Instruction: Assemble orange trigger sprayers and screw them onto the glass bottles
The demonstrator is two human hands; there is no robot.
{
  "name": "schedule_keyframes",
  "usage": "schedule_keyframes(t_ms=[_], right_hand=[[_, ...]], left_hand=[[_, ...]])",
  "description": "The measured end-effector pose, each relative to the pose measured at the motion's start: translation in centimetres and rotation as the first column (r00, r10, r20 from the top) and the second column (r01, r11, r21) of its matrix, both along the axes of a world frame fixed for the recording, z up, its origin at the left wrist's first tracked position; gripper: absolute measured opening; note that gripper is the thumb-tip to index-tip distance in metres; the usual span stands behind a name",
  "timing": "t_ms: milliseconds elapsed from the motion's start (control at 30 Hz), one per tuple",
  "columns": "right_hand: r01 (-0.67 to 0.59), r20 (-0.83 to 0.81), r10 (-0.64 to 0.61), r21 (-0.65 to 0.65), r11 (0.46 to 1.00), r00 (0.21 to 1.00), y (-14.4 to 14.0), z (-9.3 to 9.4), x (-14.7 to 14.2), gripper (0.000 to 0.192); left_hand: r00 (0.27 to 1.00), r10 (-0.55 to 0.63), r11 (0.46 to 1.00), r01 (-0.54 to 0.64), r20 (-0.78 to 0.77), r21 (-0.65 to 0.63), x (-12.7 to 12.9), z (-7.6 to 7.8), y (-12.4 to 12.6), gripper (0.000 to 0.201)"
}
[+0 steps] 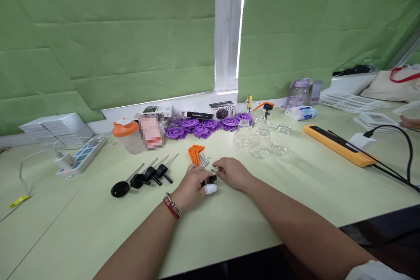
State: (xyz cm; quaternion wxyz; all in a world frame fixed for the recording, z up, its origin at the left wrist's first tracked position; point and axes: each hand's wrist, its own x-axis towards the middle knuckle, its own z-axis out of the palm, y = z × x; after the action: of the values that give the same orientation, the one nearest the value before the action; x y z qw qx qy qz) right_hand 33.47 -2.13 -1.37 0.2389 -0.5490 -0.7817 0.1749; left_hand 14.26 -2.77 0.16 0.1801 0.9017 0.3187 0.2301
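While the left hand pinches a small black part, the right hand seemingly fingers a tiny spring beside it.

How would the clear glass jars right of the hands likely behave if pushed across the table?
The glass jars look thin-walled and clear, so probably fragile if knocked together, and they stand close, some seemingly touching. They are short and wide, so likely to slide rather than tip. The table looks smooth, so they may skid easily.

A small black part sits pinched at the fingertips, low over the pale green table, a tiny metal spring lying just beside it.
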Motion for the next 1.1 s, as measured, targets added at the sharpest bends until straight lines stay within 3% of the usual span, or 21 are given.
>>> schedule_keyframes(t_ms=[133, 267, 500, 800, 1100], right_hand=[[0.014, -0.018, -0.014, 0.001, 1.0, 1.0, -0.1, 0.1, 0.1, 0.034], [0.01, -0.232, 0.007, 0.072, 0.997, 0.973, -0.5, 0.3, 0.0, 0.045], [-0.175, -0.574, 0.296, 0.258, 0.95, 0.763, -2.0, 1.2, -1.4, 0.03], [-0.303, -0.496, 0.353, 0.181, 0.936, 0.793, -2.5, 1.6, -1.5, 0.029], [-0.255, -0.496, 0.327, 0.209, 0.944, 0.804, -2.3, 1.6, -1.4, 0.022]], left_hand=[[1.0, 0.007, 1.0, -0.007, 0.008, -0.013, -0.1, -0.2, 0.1, 0.015], [1.0, 0.002, 1.0, -0.002, 0.009, -0.016, -0.2, -0.3, 0.2, 0.014], [1.0, 0.003, 1.0, -0.003, 0.001, 0.025, -0.1, -0.3, 0.2, 0.016], [1.0, 0.002, 0.999, -0.002, 0.004, 0.034, -0.1, -0.7, 0.3, 0.017], [0.999, -0.004, 1.0, 0.003, 0.049, 0.011, -0.1, -0.5, 0.2, 0.017]])
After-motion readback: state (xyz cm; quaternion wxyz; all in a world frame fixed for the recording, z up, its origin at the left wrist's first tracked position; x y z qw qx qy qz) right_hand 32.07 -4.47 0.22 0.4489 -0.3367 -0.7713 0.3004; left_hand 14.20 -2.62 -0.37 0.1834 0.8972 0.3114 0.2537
